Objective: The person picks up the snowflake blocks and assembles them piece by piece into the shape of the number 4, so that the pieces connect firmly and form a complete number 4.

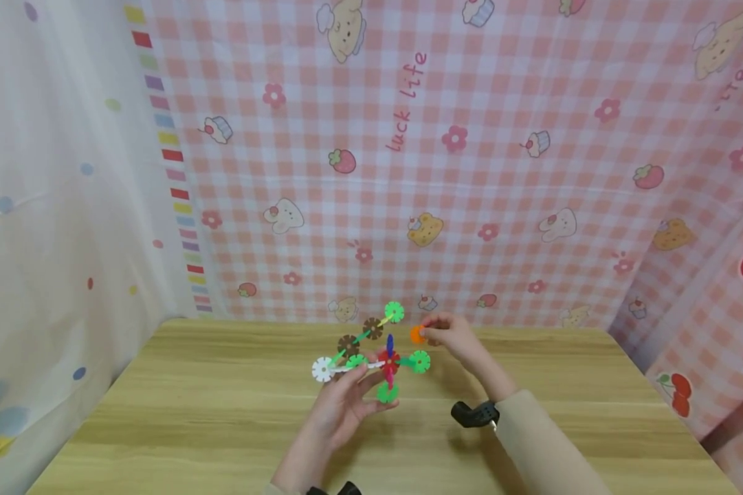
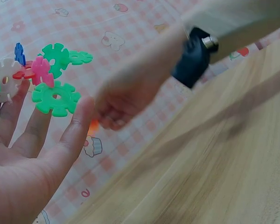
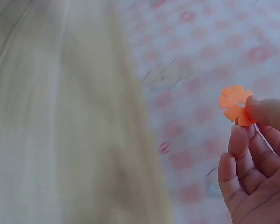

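My left hand (image 1: 341, 409) holds a chain of joined plastic snowflake discs above the table. A white disc (image 1: 323, 370) ends its left side, two brown discs (image 1: 372, 328) run up the back, and a green disc (image 1: 394, 312) tops it. Near my fingers a red disc (image 1: 384, 359) carries blue, pink and green discs around it. In the left wrist view the pink disc (image 2: 42, 71) joins a lower green disc (image 2: 56, 98) close to my thumb. My right hand (image 1: 458, 337) pinches a single orange snowflake disc (image 3: 232, 101) at its edge, apart from the chain.
A wooden table (image 1: 223, 412) lies under both hands. Behind it hangs a pink checked curtain (image 1: 371, 192) with cartoon prints, and a white dotted curtain (image 1: 80, 172) hangs on the left. A black wrist camera (image 1: 475, 414) sticks out from my right wrist.
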`<state>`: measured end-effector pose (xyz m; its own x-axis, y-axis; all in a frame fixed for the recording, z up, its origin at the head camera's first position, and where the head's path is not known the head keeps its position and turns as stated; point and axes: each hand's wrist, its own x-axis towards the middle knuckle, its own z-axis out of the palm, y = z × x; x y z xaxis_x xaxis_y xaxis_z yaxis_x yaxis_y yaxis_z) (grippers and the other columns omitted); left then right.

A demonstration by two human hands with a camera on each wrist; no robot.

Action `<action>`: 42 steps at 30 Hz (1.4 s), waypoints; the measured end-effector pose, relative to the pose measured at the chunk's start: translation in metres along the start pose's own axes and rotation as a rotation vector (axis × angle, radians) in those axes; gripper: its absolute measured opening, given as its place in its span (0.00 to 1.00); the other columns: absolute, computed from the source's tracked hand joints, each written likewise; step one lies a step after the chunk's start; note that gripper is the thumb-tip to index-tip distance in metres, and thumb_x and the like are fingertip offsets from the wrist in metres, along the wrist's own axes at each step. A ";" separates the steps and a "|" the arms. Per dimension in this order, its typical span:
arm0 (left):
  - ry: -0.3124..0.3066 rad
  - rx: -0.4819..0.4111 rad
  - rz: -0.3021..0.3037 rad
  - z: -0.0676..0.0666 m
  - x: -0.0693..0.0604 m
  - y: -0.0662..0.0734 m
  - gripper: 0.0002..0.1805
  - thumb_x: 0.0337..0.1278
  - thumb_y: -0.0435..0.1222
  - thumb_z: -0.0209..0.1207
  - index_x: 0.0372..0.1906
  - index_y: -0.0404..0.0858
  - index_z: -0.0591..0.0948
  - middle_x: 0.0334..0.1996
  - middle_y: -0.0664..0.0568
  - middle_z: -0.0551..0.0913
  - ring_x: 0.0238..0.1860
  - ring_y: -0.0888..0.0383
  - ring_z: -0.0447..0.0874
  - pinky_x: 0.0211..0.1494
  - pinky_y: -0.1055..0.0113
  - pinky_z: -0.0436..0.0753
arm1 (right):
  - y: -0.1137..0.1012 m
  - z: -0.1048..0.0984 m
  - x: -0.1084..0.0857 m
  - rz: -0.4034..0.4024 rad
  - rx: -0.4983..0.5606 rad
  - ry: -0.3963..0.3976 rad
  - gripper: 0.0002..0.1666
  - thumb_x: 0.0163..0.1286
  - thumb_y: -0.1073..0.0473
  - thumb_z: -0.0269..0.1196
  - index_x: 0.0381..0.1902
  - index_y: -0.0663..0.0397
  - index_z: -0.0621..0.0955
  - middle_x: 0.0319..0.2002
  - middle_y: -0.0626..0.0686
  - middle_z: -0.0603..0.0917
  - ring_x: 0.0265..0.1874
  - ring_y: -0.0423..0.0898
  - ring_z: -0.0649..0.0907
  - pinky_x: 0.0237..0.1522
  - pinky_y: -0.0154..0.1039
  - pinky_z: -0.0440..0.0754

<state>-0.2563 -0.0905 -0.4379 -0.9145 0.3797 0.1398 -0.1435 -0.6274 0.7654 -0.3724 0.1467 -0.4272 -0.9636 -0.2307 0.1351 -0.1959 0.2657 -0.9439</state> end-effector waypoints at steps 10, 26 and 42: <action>-0.029 0.008 -0.003 0.001 0.000 -0.001 0.11 0.73 0.36 0.45 0.42 0.44 0.79 0.66 0.51 0.70 0.63 0.48 0.70 0.56 0.40 0.74 | -0.057 -0.011 -0.013 -0.079 0.038 -0.067 0.10 0.65 0.64 0.63 0.42 0.66 0.79 0.36 0.56 0.84 0.34 0.51 0.82 0.43 0.45 0.81; -0.024 0.036 -0.009 0.002 0.002 -0.003 0.10 0.72 0.36 0.47 0.45 0.44 0.80 0.66 0.51 0.71 0.65 0.46 0.67 0.58 0.34 0.68 | -0.099 0.010 -0.034 -0.182 0.064 -0.221 0.11 0.68 0.65 0.62 0.45 0.69 0.80 0.37 0.59 0.84 0.34 0.52 0.85 0.42 0.48 0.84; -0.016 0.029 0.005 0.003 0.002 -0.001 0.10 0.72 0.35 0.47 0.42 0.45 0.80 0.64 0.51 0.73 0.63 0.47 0.69 0.57 0.34 0.68 | -0.098 0.020 -0.034 -0.206 0.068 -0.196 0.11 0.69 0.65 0.61 0.45 0.68 0.81 0.38 0.60 0.85 0.34 0.52 0.84 0.42 0.49 0.83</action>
<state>-0.2572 -0.0870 -0.4367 -0.9090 0.3876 0.1531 -0.1280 -0.6093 0.7826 -0.3167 0.1100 -0.3455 -0.8500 -0.4514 0.2714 -0.3647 0.1326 -0.9216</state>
